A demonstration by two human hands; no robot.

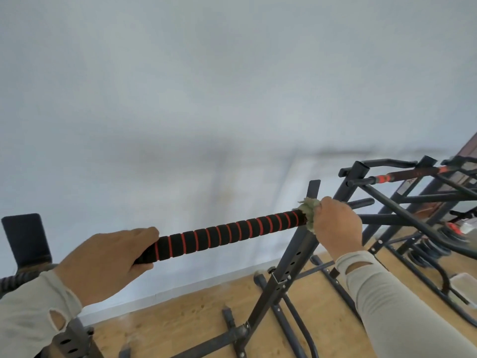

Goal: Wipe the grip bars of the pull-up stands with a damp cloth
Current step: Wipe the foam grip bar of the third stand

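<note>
A black foam grip bar with red rings [227, 235] runs from lower left to upper right across the near pull-up stand [289, 270]. My left hand [108, 264] is closed around the bar's left end. My right hand [335, 226] is wrapped around the bar's right end, pressing a greenish-grey cloth [308, 211] against it. The cloth bunches out from between my fingers and the foam. A second stand [366, 182] at the right carries another dark bar with red bands [410, 175].
A pale wall fills the upper view. The floor is light wood [180, 313]. Dark steel legs and braces [232, 332] cross the floor below the bar. Weight plates [428, 250] lie at the right, and a dark pad [25, 236] stands at the far left.
</note>
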